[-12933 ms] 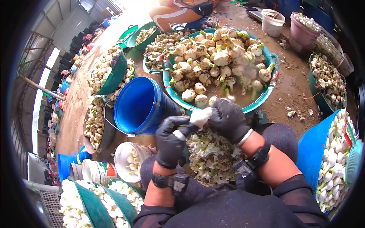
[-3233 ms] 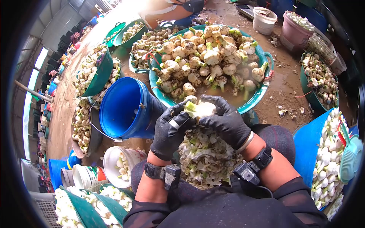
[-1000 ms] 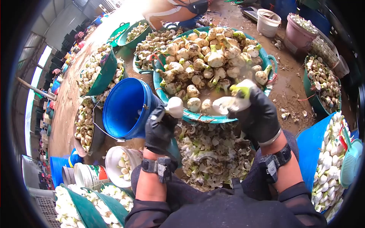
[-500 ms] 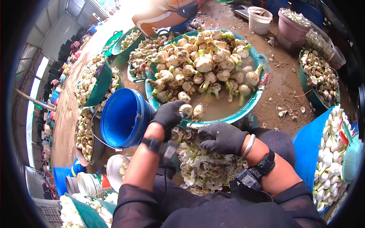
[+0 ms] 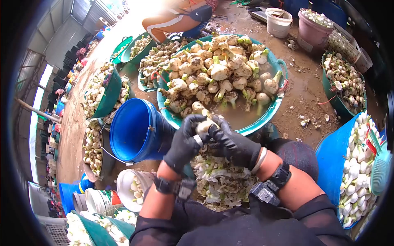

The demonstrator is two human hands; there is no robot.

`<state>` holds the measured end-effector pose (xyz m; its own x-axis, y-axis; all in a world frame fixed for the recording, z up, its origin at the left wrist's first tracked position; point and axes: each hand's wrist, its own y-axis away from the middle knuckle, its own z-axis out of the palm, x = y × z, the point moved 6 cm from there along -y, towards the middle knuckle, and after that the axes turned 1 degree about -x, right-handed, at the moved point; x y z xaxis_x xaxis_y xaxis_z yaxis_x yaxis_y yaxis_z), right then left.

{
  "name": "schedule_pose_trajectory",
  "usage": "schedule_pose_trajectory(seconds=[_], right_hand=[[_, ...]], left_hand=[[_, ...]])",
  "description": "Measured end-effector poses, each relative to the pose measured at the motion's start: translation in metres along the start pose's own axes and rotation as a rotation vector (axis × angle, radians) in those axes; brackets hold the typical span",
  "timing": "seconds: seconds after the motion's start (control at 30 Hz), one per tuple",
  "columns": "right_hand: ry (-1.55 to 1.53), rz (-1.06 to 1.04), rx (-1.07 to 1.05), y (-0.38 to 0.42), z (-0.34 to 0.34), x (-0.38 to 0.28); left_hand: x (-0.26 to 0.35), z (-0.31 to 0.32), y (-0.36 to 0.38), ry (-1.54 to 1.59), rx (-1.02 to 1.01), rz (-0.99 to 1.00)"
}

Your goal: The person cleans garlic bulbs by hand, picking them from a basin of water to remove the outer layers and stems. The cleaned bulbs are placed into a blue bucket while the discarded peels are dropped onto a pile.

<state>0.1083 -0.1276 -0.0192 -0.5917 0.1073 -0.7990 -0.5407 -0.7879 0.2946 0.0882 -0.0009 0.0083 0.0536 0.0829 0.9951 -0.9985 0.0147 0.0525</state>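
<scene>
The brown floor (image 5: 303,88) is wet and muddy, littered with scraps of papery skin. On it stands a wide, round green plastic tub (image 5: 276,110), its smooth rim looped with a handle at the right. Inside, rough, soil-stained bulbs (image 5: 219,71) with stubby green stems are heaped above cloudy brown water. At the far right, a smooth blue container (image 5: 330,164) holds glossy white bulbs (image 5: 353,176), with a ribbed pale-green plastic basket (image 5: 381,170) over their outer edge. A deep, cylindrical blue bucket (image 5: 133,131) with a thin wire handle tilts open just left of the tub. Below the hands lies a loose mound of crumpled, leafy peelings (image 5: 221,176), cream and green. Beyond the tub, a person (image 5: 172,24) in orange with a white stripe crouches. A tapered pink bucket (image 5: 314,33) of white pieces stands at the upper right, beside a smaller white pail (image 5: 279,23).

The left hand (image 5: 184,144) and right hand (image 5: 238,148) wear dark, matte, close-fitting gloves, and meet just in front of the tub's near rim. The left fingers curl around a rounded, off-white bulb (image 5: 202,127); the right fingers are drawn in narrow, pinching its right side. The held bulb sits between both hands, above the peelings, its lower part hidden by the gloves.
</scene>
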Motion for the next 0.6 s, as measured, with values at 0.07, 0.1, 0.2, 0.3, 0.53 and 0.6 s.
schedule_pose_trajectory(seconds=[0.07,0.1,0.2,0.3,0.53,0.6], right_hand=[[-0.046,-0.070,-0.063,-0.002,0.005,0.007],[-0.056,-0.065,-0.009,0.002,0.006,0.003],[0.162,-0.111,0.080,0.005,0.005,-0.008],[0.317,-0.406,0.013,-0.001,0.008,-0.011],[-0.013,-0.235,0.004,0.001,0.010,-0.013],[-0.046,-0.235,-0.012,0.001,0.007,-0.009]], left_hand=[[0.011,0.008,0.024,-0.071,0.075,-0.040],[0.011,0.002,0.031,0.060,0.127,-0.063],[0.001,-0.015,0.041,0.278,0.242,-0.091],[-0.003,-0.014,0.034,0.098,0.282,-0.040],[0.000,-0.017,0.034,0.129,0.272,-0.052],[0.002,-0.017,0.037,0.129,0.267,-0.050]])
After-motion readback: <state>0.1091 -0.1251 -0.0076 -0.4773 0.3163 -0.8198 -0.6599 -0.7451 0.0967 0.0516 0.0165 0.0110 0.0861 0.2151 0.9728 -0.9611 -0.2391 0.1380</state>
